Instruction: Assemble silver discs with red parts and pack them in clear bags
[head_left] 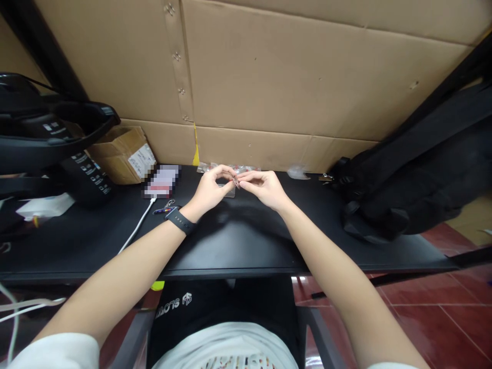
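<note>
My left hand (212, 189) and my right hand (265, 188) meet above the middle of the black table (246, 241). Between their fingertips they pinch a small, thin, flat piece (236, 181), too small and partly covered to name. Both hands have their fingers closed on it, left on one side and right on the other. Just under the left fingers lies a small clear plastic piece (230, 192), mostly hidden by the hand. Behind the hands, clear plastic packets (246, 168) with red marks lie along the cardboard.
At left stand an open cardboard box (121, 159), a phone (161, 180) on a white cable (137, 226), a keychain (164, 210) and a black bottle (86, 177). A large black bag (423, 164) fills the right side. A cardboard wall (284, 77) closes the back.
</note>
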Tool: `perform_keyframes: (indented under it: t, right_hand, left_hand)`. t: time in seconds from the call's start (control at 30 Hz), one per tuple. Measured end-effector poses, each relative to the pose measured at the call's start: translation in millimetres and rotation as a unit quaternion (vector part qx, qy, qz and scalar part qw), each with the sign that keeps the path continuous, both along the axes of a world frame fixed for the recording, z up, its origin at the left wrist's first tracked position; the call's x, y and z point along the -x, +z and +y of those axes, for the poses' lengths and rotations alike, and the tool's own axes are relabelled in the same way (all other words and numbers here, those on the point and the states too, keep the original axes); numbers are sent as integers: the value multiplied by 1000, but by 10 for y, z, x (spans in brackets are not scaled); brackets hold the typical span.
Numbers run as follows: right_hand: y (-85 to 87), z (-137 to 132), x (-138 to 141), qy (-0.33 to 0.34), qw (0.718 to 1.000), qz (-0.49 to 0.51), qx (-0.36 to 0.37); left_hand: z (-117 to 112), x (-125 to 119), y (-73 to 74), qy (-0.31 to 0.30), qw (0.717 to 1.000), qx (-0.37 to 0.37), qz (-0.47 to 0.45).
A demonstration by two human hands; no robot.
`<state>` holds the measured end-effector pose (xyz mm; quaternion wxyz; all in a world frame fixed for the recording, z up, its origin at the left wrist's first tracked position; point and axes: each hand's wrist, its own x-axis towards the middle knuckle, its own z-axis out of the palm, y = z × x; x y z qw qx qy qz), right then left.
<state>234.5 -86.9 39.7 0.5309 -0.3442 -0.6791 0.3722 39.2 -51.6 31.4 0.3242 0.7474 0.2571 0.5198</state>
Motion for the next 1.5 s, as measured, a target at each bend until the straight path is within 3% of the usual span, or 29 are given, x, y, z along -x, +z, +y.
perform_keyframes:
  t: [0.3,0.63,0.83,1.07,1.17,1.3,1.5]
  right_hand:
    - [-23,29,-28,-5,1000,-11,-4]
    - [-16,15,-27,-32,984,-120,-124]
    - [-34,13,5,-50,964,-192,-175]
    - [-93,66,0,-80,960,-175,-202]
    - [-93,67,-7,-80,965,-162,-192]
    - [-63,30,11,-72,968,-166,-175]
    - [-53,13,9,-73,971,-169,-151]
  left_hand:
    - [-32,-27,-34,37,999,23,-9]
    - [-78,0,39,24,999,11,-21]
    - [-78,-14,33,7,999,23,-22]
    - [-92,-42,42,-46,996,67,-41]
    - [-91,-25,44,-60,997,45,-25]
    - [-89,-16,22,-1,999,-11,39]
    - [-73,24,38,76,986,-39,146]
